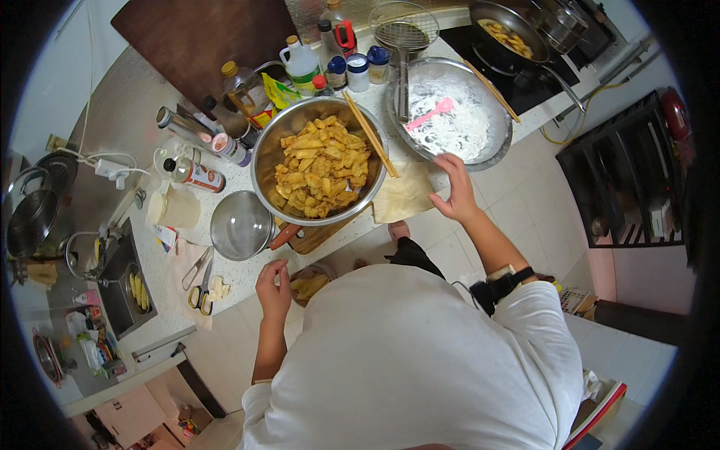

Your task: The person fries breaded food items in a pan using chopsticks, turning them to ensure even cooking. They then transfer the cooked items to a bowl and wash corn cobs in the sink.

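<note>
My right hand [457,190], with thumb and fingers apart, is by the near rim of a wide metal basin [495,147]. Whether a fingertip touches the rim I cannot tell. White powder [467,126] and a pink plastic scoop [430,114] lie in that basin. My left hand [274,287] hangs at the counter's front edge, loosely curled and holding nothing. Beyond it is a wooden-handled knife [285,237] on a cutting board [320,236], partly hidden under a steel bowl [260,194] of golden fried pieces [323,166]. Wooden chopsticks [371,135] rest across the bowl's right rim.
A frying pan [478,34] with food in oil sits on the black cooktop [506,90], its handle jutting out. A skimmer [403,84] leans over the basin's left side. An empty steel pot [242,225], scissors [201,292] and bottles [194,174] occupy the left counter.
</note>
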Tool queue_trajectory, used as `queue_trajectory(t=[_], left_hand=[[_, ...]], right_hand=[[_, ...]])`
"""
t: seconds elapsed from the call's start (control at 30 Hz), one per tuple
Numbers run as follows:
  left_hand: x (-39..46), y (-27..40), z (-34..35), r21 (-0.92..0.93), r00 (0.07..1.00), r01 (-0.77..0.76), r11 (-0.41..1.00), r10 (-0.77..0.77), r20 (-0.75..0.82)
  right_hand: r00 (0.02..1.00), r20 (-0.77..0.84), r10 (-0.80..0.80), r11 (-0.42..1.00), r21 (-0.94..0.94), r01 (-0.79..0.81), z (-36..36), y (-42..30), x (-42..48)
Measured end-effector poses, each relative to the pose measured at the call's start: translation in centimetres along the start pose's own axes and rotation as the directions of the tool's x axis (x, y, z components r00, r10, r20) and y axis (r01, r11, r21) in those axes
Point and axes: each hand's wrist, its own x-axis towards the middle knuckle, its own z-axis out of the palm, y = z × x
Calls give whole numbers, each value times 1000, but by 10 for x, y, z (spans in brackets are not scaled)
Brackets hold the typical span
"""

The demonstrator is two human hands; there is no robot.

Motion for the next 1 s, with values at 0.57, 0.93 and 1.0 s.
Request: queue_trajectory(t=[0.57, 0.93, 1.0], left_hand=[[-8, 24, 88, -187, 913, -106, 977, 171, 370], [-127, 34, 106, -177, 890, 450, 875, -456, 6], [-160, 37, 105, -134, 873, 468, 873, -481, -83]], right_hand=[[457, 433, 777, 629, -552, -547, -65, 40, -215], [467, 814, 347, 936, -269, -227, -24, 83, -147], [416, 875, 249, 969, -220, -116, -6, 86, -144]])
